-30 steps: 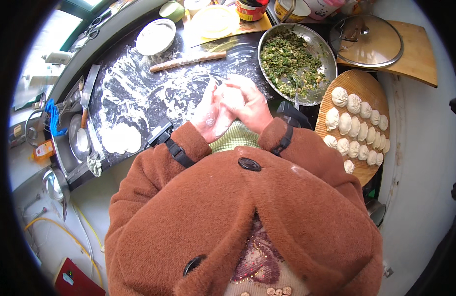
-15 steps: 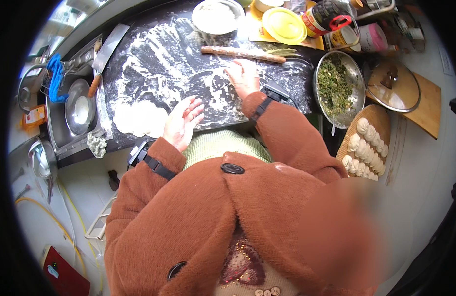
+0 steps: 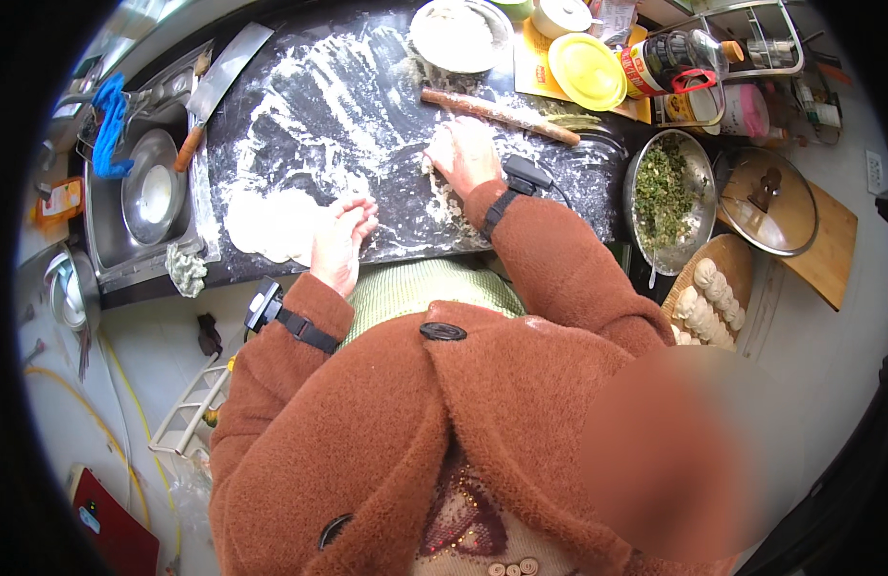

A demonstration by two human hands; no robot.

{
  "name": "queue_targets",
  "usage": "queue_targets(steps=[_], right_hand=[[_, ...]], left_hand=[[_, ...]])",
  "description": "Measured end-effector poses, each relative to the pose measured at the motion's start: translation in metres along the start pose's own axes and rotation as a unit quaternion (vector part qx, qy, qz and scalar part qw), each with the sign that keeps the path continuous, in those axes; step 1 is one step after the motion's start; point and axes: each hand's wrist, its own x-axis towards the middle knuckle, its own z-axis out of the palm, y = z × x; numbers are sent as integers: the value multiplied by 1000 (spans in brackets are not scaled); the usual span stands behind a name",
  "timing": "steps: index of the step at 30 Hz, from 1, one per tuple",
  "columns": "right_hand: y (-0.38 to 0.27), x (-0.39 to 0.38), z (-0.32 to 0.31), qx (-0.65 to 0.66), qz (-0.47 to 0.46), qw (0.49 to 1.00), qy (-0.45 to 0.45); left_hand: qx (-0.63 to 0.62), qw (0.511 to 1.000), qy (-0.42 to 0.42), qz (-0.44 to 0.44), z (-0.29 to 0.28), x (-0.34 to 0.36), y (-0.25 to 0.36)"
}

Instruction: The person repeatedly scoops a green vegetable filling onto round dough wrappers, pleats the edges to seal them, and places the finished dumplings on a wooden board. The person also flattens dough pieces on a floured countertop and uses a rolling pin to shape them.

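My left hand point(image 3: 341, 246) is beside a pile of floured white dough rounds point(image 3: 269, 226) near the counter's front edge. Its fingers are loosely bent and a little apart, with nothing seen in them. My right hand point(image 3: 466, 158) is lowered, back up, to the floured black counter point(image 3: 367, 125). Its whitened fingers reach down and left, touching loose flour, and no held thing shows under them. Just beyond it lies a wooden rolling pin point(image 3: 502, 115), set at a slant. The underside of the right hand is hidden.
A flour bowl point(image 3: 460, 36), a yellow lid point(image 3: 587, 72) and a dark bottle point(image 3: 670, 62) stand at the back. Rightward are a bowl of green filling point(image 3: 663, 187), a glass lid point(image 3: 768, 202) and shaped buns point(image 3: 708, 302). A cleaver point(image 3: 228, 72) lies by the sink point(image 3: 103, 240).
My left hand has drawn left, closer to the dough rounds, and turned with its fingers more bent. My right hand's fingers have come down and leftward on the floury counter. The view has shifted slightly.
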Motion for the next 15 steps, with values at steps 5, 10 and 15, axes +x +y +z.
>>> queue_targets(steps=[5, 10, 15], right_hand=[[-6, -42, -6, -2, -5, 999, -51], [0, -43, 5, -10, -130, 991, -37], [29, -46, -9, 47, -1, 999, -12]], left_hand=[[179, 969, 108, 134, -2, 27, -17], [413, 858, 218, 214, 10, 69, -25], [517, 816, 31, 256, 56, 79, -50]])
